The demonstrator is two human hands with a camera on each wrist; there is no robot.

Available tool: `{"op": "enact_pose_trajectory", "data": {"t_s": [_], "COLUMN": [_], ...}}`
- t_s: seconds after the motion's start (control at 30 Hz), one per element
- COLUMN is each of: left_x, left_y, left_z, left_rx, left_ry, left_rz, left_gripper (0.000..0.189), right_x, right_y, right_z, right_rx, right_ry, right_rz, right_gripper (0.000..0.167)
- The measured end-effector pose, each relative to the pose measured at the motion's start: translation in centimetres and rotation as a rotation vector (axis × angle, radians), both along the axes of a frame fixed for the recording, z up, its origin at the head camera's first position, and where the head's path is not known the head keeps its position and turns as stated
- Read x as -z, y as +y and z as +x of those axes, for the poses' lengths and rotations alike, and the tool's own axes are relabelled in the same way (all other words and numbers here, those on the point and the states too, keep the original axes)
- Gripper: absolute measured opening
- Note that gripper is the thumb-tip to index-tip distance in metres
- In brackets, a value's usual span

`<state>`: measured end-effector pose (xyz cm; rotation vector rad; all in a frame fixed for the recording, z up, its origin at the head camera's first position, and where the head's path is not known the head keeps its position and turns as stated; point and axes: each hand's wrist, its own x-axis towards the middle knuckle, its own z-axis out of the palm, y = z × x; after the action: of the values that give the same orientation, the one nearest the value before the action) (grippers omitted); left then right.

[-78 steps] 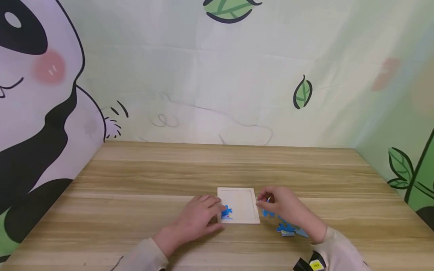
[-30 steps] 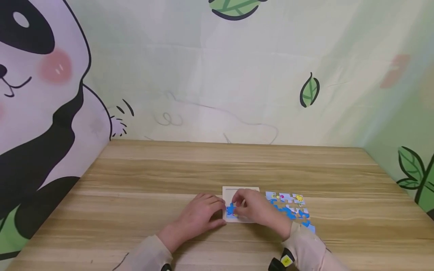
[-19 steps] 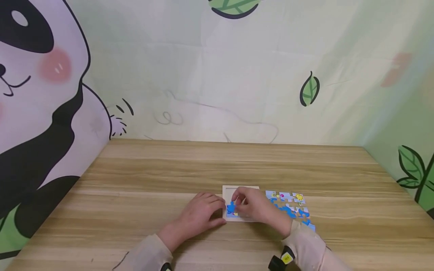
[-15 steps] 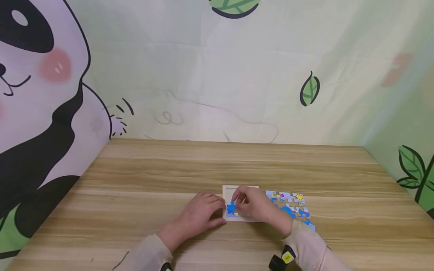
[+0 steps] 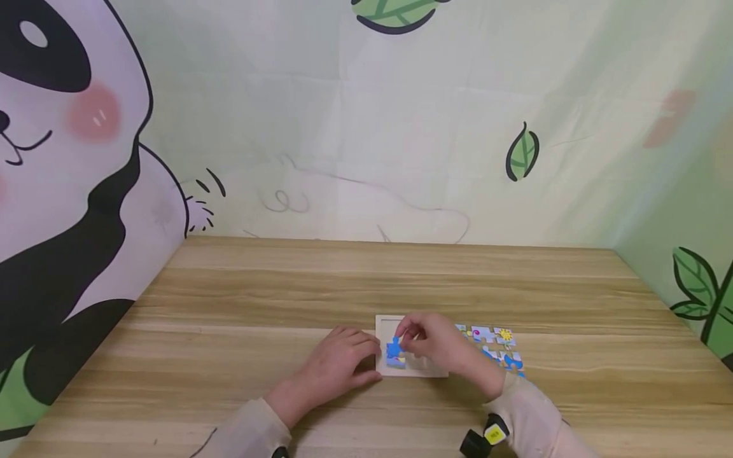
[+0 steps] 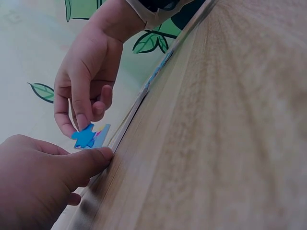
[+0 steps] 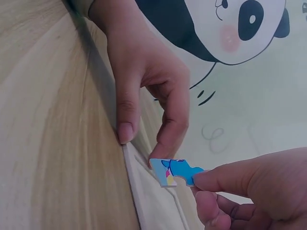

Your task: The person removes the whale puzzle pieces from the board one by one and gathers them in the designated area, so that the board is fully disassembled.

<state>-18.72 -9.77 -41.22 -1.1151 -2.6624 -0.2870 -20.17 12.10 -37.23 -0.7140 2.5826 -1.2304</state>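
A blue jigsaw piece (image 5: 395, 353) with a pale edge and small coloured marks is pinched between the thumb and fingers of my right hand (image 5: 441, 343). In the right wrist view the piece (image 7: 175, 172) is raised and tilted over the pale wooden puzzle tray (image 7: 158, 201). My left hand (image 5: 338, 359) rests at the tray's left side. Its thumb touches the near left corner, and its bent fingers touch the left rim, as the right wrist view shows. The right hand covers part of the tray (image 5: 412, 373) in the head view.
Several loose jigsaw pieces (image 5: 483, 333) lie right of the tray, partly hidden by the right forearm. The wooden table (image 5: 275, 280) runs back to a wall with printed leaves (image 5: 522, 152) and a panda (image 5: 97, 210). A black wrist device (image 5: 483, 437) sits on the right sleeve.
My right hand has come from the loose pieces to the tray and pinched the blue jigsaw piece. In the last half second it has shifted slightly right with it. The left hand stays.
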Motion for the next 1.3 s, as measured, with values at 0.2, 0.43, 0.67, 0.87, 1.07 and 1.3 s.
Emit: {"op": "enact_pose_trajectory", "data": {"t_s": [0.2,0.43,0.67,0.87,1.07,1.3], "left_x": [0.0,0.1,0.1,0.1,0.1,0.2], "left_y": [0.0,-0.1,-0.1,-0.1,0.0,0.0], "left_z": [0.1,0.2,0.3,0.2,0.2,0.1], "left_rx": [-0.004,-0.007,-0.005,-0.002,-0.003,-0.001], "left_ry": [-0.007,-0.002,0.012,0.028,0.022,0.031], "left_rz": [0.004,0.009,0.011,0.006,0.005,0.009], "left_gripper": [0.030,0.031,0.030,0.029,0.028,0.028], "right_x": [-1.0,-1.8,-2.2,-2.6,-2.9,-3.1], "right_y": [0.7,1.5,2.3,3.3,4.2,5.5], "right_z": [0.2,0.3,0.4,0.7,1.0,1.4], "right_rx": [0.010,0.006,0.006,-0.017,-0.026,-0.020], "right_ry": [-0.036,-0.021,-0.003,0.027,0.011,-0.002], "right_rz": [0.001,0.017,0.045,0.048,0.040,0.038], "right_gripper": [0.008,0.009,0.007,0.006,0.006,0.007]}}
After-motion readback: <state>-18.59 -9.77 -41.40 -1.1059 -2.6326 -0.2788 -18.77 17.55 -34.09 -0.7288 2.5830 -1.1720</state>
